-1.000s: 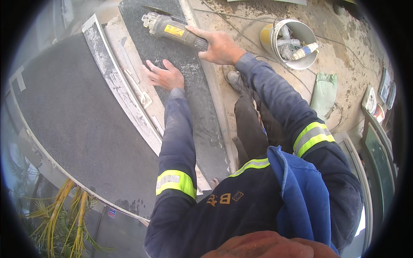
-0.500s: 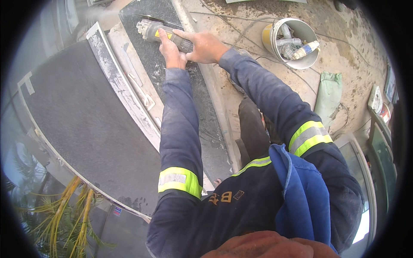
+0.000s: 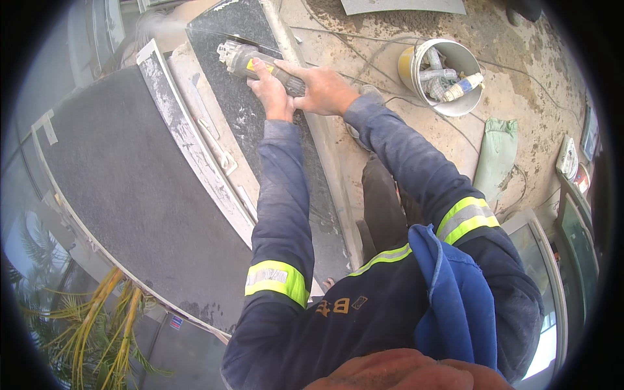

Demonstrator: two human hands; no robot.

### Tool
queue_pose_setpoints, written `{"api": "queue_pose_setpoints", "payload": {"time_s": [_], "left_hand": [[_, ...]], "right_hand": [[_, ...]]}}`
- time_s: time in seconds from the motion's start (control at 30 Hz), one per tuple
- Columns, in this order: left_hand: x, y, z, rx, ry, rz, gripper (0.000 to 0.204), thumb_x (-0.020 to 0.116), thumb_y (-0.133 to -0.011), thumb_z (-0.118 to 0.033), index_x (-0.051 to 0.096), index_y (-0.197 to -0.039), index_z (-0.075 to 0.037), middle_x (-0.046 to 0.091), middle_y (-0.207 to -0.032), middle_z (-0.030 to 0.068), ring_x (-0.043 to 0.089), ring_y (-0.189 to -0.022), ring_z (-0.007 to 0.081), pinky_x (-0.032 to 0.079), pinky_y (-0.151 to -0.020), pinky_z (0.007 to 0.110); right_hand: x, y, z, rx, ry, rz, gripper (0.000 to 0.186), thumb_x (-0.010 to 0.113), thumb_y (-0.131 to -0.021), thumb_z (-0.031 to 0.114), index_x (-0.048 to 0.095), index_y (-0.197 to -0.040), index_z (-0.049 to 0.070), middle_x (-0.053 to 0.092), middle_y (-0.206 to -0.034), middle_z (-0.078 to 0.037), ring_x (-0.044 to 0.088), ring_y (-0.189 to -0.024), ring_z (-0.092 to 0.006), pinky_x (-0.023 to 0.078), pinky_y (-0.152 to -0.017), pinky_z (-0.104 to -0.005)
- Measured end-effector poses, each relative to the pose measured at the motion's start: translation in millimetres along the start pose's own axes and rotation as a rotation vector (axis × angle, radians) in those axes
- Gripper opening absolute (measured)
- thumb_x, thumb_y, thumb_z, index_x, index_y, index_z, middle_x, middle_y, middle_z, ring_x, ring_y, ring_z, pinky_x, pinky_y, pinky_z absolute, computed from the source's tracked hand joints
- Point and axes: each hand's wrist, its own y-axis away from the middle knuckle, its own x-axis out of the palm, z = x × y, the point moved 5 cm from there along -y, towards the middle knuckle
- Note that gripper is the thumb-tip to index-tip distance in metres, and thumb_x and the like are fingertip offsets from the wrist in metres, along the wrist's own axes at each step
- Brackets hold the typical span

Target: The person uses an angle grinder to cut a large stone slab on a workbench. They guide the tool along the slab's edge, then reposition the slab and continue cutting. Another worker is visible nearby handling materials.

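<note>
Both my hands are wrapped around a grey angle grinder (image 3: 238,58) with a yellow label. My left hand (image 3: 274,99) grips the body from the near side, its thumb lying along the label. My right hand (image 3: 327,91) closes on the rear of the handle, with the index finger stretched forward. The thin disc's edge runs along the far side of the tool, over a dark stone slab (image 3: 242,114) marked with white patches. Pale dust streams off to the far left from the disc. Whether the disc touches the slab cannot be made out.
Left of the slab lie a white-smeared strip (image 3: 175,114) and a broad dark panel (image 3: 136,182). A white bucket (image 3: 408,68) holding tubes and bottles stands on the right, near cables and a green sack (image 3: 497,153). Palm fronds (image 3: 91,325) rise at lower left.
The grinder and both hands have come slightly nearer and to the right, still gripped the same way. The whole view has shifted a little. Dust keeps streaming to the far left.
</note>
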Motion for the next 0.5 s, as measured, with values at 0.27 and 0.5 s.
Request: {"api": "queue_pose_setpoints", "payload": {"time_s": [0.27, 0.5], "left_hand": [[-5.9, -20.7, -3.1, -0.037, -0.027, -0.032, 0.077, 0.057, -0.108, -0.051, 0.030, -0.151, 0.007, 0.053, -0.140, 0.0247, 0.063, -0.122, 0.0348, 0.059, -0.099, 0.046], [0.3, -3.3, -4.0, -0.053, 0.024, 0.030, 0.074, 0.057, -0.108, -0.050, 0.033, -0.150, 0.006, 0.055, -0.137, 0.0226, 0.065, -0.119, 0.0335, 0.060, -0.096, 0.045]], "right_hand": [[8.1, -14.0, 2.3, -0.008, 0.029, -0.052, 0.088, 0.083, -0.079, 0.032, 0.048, -0.160, 0.027, 0.076, -0.090, -0.022, 0.074, -0.084, -0.0398, 0.058, -0.081, -0.0483], [7.6, -3.6, 0.4, -0.042, 0.003, -0.070, 0.087, 0.083, -0.079, 0.030, 0.049, -0.159, 0.024, 0.076, -0.092, -0.023, 0.074, -0.086, -0.0415, 0.058, -0.082, -0.0484]]}}
